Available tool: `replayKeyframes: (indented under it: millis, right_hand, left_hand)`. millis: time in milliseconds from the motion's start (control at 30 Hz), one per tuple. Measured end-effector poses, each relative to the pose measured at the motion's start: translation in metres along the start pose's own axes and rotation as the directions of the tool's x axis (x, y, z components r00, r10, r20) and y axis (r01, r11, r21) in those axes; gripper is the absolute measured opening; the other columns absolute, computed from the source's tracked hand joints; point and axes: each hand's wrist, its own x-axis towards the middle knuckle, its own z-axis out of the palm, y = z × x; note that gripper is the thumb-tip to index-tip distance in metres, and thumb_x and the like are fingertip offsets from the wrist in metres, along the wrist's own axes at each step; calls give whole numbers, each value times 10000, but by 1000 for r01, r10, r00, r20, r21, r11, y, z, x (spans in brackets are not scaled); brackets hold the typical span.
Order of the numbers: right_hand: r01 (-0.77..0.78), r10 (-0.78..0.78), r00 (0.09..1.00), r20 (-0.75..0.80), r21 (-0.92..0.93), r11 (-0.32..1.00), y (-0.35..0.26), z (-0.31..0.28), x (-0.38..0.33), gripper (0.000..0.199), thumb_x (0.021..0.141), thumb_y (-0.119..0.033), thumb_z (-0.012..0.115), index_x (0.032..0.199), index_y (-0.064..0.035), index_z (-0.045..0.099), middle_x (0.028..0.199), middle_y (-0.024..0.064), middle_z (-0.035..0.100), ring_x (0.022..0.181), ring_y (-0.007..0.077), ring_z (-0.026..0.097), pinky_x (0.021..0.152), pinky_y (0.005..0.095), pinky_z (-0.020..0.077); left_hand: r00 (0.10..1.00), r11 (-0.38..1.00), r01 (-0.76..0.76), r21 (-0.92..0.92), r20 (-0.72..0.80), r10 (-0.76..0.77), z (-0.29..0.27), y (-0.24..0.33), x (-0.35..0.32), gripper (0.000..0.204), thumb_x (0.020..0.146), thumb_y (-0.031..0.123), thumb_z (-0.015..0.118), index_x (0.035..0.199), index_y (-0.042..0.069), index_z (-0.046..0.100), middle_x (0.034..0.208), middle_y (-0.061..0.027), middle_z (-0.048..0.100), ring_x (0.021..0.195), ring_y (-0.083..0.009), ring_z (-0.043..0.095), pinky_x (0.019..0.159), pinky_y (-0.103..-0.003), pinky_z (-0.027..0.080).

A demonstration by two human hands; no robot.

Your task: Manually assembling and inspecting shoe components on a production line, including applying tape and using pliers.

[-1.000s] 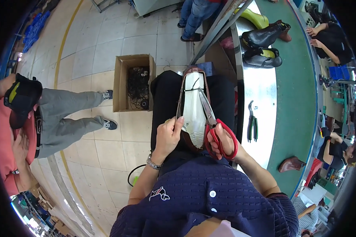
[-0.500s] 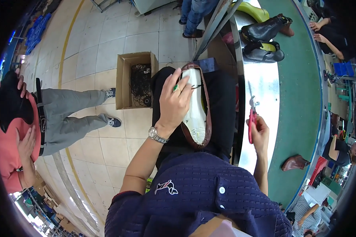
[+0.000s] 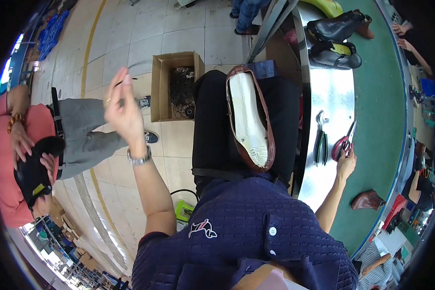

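Apparently unattended, one brown shoe, frame centre, could slide if the lap tilts: left hand, upper left, pinches a dark scrap; right hand, centre right, grips scissors.

A small emblem, stitched in white outline with reddish stripes, is standing out on the chest of a navy shirt at the lower centre of the frame, spelling no readable word. A yellow floor line is running down the left side of the frame as a plain marking, while no legible lettering or number is showing elsewhere.
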Motion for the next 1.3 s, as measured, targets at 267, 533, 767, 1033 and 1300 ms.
replayKeyframes:
  millis: [267, 533, 767, 1033, 1300]
  right_hand:
    - [244, -210, 969, -133, 332, 911, -68, -16, -29, 345, 881, -216, 661, 1167, -26, 630, 1206, 166, 595, 1131, 327, 564, 955, 399, 446]
    - [247, -235, 969, -79, 229, 942, -132, 0, -47, 536, 813, -346, 715, 1278, -116, 584, 1122, 163, 573, 1028, 340, 547, 868, 444, 443]
    - [87, -165, 980, 114, 496, 864, -123, 2, -36, 403, 928, -201, 539, 1286, -15, 539, 970, 233, 606, 934, 376, 580, 838, 443, 453]
    - [-589, -167, 756, 633, 769, 248, -144, -77, -27, 593, 925, -148, 612, 1456, -55, 367, 917, 25, 660, 789, 92, 564, 724, 218, 427]
    - [19, -713, 552, 433, 848, 529, -221, -120, 25, 698, 869, -208, 673, 1463, -56, 338, 1369, 181, 514, 1256, 265, 497, 1033, 350, 385]
  left_hand:
    - [881, 971, -231, 60, 436, 183, 59, -18, -71, 642, 943, 368, 558, 1440, 7, 375, 1488, -193, 373, 1404, -350, 303, 1145, -423, 239]
    - [315, 654, -628, -421, 631, 709, 151, 100, -80, 478, 889, 355, 616, 1279, 80, 585, 1393, -91, 513, 1375, -286, 366, 1143, -463, 229]
    - [243, 901, -216, -375, 873, 422, 237, 112, -20, 440, 865, 358, 640, 1217, 94, 641, 1136, -153, 659, 1012, -332, 625, 866, -380, 483]
    - [462, 898, -345, -272, 784, 415, 255, 115, -27, 281, 929, 312, 568, 978, 55, 672, 904, -175, 682, 834, -378, 648, 734, -446, 511]
    - [238, 995, 47, -91, 968, 78, 254, 102, 4, 424, 876, 397, 637, 1116, 47, 649, 861, -187, 678, 751, -349, 661, 724, -441, 519]
